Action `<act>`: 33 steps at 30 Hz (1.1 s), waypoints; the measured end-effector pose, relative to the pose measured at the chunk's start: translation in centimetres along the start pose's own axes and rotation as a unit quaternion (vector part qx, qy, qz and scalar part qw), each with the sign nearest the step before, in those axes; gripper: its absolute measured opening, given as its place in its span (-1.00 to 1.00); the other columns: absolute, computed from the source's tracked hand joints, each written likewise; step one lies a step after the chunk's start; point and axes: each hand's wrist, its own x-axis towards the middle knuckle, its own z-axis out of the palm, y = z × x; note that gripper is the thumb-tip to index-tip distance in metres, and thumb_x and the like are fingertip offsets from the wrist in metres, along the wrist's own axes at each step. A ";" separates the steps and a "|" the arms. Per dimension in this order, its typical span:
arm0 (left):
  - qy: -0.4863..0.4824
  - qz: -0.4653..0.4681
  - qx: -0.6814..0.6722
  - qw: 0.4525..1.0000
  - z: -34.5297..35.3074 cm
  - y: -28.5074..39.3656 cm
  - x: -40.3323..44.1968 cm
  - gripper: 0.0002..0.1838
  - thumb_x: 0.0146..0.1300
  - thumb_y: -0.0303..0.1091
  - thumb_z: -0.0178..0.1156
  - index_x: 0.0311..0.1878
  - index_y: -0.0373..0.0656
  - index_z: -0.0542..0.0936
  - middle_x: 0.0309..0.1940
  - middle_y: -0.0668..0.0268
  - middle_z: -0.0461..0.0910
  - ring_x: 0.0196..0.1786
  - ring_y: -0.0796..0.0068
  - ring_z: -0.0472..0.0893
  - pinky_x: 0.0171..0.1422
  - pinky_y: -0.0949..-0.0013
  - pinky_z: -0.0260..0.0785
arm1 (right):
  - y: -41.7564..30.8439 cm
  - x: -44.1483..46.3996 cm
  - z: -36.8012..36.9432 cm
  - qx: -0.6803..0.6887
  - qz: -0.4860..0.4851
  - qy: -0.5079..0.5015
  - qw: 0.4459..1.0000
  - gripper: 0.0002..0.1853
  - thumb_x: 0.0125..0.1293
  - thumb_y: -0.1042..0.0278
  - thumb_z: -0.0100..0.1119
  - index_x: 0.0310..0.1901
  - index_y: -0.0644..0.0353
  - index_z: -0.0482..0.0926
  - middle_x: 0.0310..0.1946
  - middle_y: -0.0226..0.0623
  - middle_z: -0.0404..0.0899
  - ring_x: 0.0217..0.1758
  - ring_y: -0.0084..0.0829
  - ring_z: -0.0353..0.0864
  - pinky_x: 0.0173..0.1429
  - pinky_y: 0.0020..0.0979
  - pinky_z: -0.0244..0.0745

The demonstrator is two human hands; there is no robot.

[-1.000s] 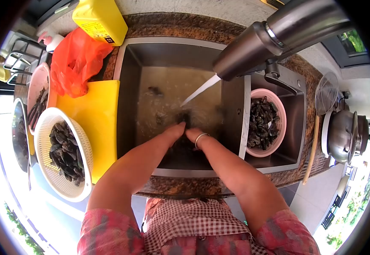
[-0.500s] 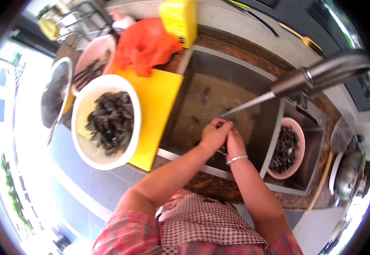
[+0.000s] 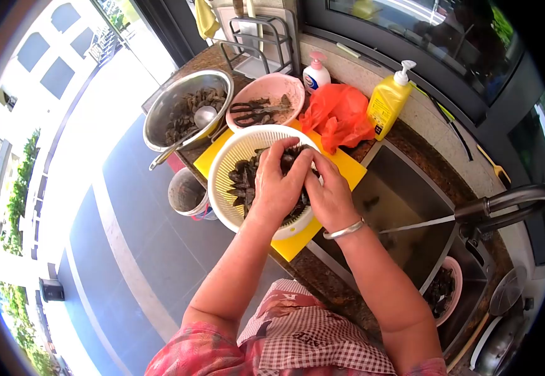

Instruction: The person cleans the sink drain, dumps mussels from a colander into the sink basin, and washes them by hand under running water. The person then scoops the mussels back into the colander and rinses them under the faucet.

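My left hand (image 3: 277, 188) is over the white colander (image 3: 221, 169), fingers and thumb bent. Beside it, with fingertips close to the left thumb, my right hand (image 3: 330, 195) is also curled and wears a silver bangle. Dark, pointed pieces (image 3: 242, 182) that look like shellfish fill the colander below. More dark surface shows between the hands, but I cannot tell held pieces from the heap behind. The colander rests on a yellow board (image 3: 292, 243) at the sink's left edge.
Water runs from the tap (image 3: 473, 213) into the murky sink (image 3: 404, 182). A metal bowl (image 3: 153, 128) with a ladle and a pink bowl (image 3: 297, 84) with scissors stand behind. Nearby are a red bag (image 3: 338, 116), a yellow bottle (image 3: 388, 103) and a pink basin (image 3: 455, 276).
Both hands have moved left from under the tap's stream to above the colander. The view has swung left, showing more of the bowls and floor. The water still runs.
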 end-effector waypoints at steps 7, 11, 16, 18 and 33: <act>-0.036 0.193 0.033 0.980 -0.3 0.8 -5.3 -0.72 0.28 -0.47 0.33 0.06 -0.24 0.65 0.02 -0.01 0.63 0.07 -0.01 0.66 0.14 0.12 0.51 | 7.4 -12.1 -8.1 0.112 0.148 0.125 0.975 -0.80 0.41 0.55 0.21 0.03 0.34 0.61 -0.08 -0.29 0.66 -0.12 -0.62 0.63 0.03 -0.48 0.59; -0.319 0.116 -0.046 0.940 6.0 0.6 -9.0 -0.78 0.38 -0.52 0.22 0.06 -0.29 0.65 -0.13 0.09 0.68 -0.13 0.27 0.68 -0.05 0.33 0.51 | 17.5 -21.6 -17.1 -0.130 0.332 0.157 0.921 -0.76 0.36 0.45 0.25 0.02 0.29 0.64 -0.12 -0.16 0.71 -0.08 -0.35 0.72 0.09 -0.37 0.61; -0.436 0.089 0.240 0.863 17.4 -7.5 -9.6 -0.60 0.41 -0.35 0.12 0.27 -0.23 0.54 0.11 -0.13 0.59 0.15 -0.14 0.61 0.28 0.00 0.47 | 25.4 -23.6 -24.4 -0.397 0.478 0.087 0.778 -0.39 0.27 0.29 0.30 0.37 0.17 0.45 0.34 0.08 0.45 0.42 0.03 0.43 0.47 -0.11 0.40; -0.462 0.048 0.352 0.812 22.8 -10.6 -8.0 -0.56 0.40 -0.27 0.15 0.30 -0.20 0.53 0.15 -0.12 0.58 0.19 -0.13 0.59 0.32 0.00 0.46 | 27.7 -23.0 -25.6 -0.404 0.501 0.104 0.758 -0.32 0.27 0.27 0.30 0.44 0.13 0.37 0.45 0.06 0.33 0.50 0.03 0.33 0.54 -0.12 0.31; -0.524 0.244 0.296 0.760 37.8 -21.4 -6.6 -0.55 0.19 -0.02 0.33 0.12 0.02 0.66 0.12 0.11 0.54 0.29 0.05 0.48 0.37 0.05 0.40 | 33.5 -20.5 -23.7 -0.443 0.358 0.015 0.822 -0.48 0.15 0.02 0.36 0.10 0.12 0.66 0.22 -0.13 0.55 0.36 0.01 0.42 0.45 -0.07 0.33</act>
